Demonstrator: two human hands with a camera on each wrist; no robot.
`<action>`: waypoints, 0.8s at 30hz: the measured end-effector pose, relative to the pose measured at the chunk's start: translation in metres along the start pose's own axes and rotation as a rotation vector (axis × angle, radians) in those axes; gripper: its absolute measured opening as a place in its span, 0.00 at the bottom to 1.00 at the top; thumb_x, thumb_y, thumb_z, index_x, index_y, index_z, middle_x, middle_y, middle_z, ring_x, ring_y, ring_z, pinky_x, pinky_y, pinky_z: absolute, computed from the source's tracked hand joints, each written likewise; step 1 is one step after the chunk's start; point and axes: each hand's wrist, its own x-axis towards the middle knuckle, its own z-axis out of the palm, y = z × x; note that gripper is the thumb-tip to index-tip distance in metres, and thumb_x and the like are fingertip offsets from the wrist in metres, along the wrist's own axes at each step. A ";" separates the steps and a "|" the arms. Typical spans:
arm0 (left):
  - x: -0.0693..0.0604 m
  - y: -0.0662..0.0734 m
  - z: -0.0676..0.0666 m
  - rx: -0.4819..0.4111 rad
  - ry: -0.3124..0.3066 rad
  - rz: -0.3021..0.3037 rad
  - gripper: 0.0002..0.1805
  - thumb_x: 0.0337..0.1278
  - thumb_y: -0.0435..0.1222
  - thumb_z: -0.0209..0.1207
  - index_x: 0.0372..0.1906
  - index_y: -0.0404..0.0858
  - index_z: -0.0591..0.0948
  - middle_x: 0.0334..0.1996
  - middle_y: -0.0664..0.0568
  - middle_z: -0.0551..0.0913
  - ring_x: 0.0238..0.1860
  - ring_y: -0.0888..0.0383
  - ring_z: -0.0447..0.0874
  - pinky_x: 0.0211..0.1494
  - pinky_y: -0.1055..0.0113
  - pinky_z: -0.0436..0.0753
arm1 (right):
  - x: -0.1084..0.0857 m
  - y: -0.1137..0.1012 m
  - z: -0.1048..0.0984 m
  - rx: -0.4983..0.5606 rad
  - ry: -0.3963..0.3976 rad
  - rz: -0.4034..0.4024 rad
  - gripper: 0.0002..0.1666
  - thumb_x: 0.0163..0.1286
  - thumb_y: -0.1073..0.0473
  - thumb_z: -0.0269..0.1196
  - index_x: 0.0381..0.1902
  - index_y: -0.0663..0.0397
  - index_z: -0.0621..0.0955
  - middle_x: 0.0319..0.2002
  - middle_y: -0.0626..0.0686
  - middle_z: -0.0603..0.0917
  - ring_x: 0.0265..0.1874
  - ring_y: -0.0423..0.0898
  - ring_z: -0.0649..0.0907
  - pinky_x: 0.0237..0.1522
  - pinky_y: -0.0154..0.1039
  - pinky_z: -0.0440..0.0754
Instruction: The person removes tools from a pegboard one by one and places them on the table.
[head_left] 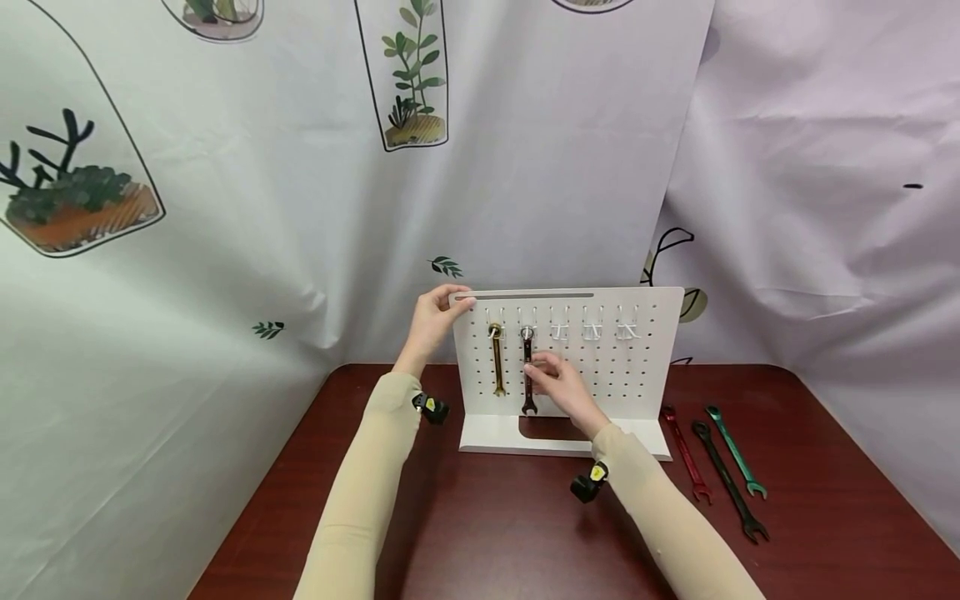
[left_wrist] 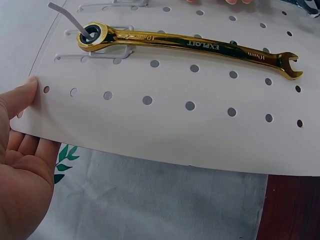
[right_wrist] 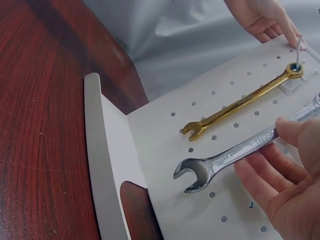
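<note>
A white pegboard (head_left: 555, 379) stands on the table, and my left hand (head_left: 435, 321) grips its upper left corner, thumb in front and fingers behind. Near that hand, a gold combination wrench (left_wrist: 200, 44) hangs by its ring end from a white hook. My right hand (head_left: 558, 383) pinches the shank of a shiny silver combination wrench (right_wrist: 235, 152), which looks dark in the head view. This wrench stands upright, open end down, in front of the board. Its ring end is at the second hook; whether the hook bears its weight I cannot tell.
Several white hooks, among them one hook (head_left: 592, 325), line the board's upper part to the right. On the table right of the board lie a red wrench (head_left: 685, 454), a black wrench (head_left: 727, 479) and a green wrench (head_left: 737, 452). A printed curtain (head_left: 525, 208) hangs behind.
</note>
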 end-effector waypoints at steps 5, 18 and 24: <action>0.000 0.001 0.000 0.013 0.002 0.006 0.17 0.62 0.45 0.69 0.50 0.40 0.86 0.17 0.54 0.63 0.18 0.58 0.54 0.25 0.66 0.59 | 0.001 0.000 0.000 -0.001 -0.001 -0.020 0.23 0.75 0.54 0.63 0.60 0.64 0.77 0.53 0.66 0.82 0.47 0.59 0.86 0.49 0.46 0.84; -0.003 0.003 0.001 0.031 0.003 -0.013 0.16 0.63 0.45 0.68 0.50 0.41 0.86 0.17 0.54 0.63 0.17 0.58 0.54 0.24 0.67 0.60 | -0.001 -0.003 0.001 -0.020 0.000 -0.034 0.22 0.75 0.54 0.63 0.59 0.63 0.77 0.53 0.64 0.83 0.47 0.58 0.86 0.47 0.45 0.85; -0.002 0.004 0.000 0.026 0.006 -0.013 0.16 0.62 0.45 0.69 0.50 0.41 0.86 0.18 0.54 0.64 0.18 0.59 0.55 0.25 0.66 0.61 | -0.002 -0.005 0.001 -0.016 0.003 -0.038 0.22 0.75 0.54 0.63 0.59 0.61 0.78 0.54 0.64 0.83 0.47 0.58 0.86 0.48 0.45 0.85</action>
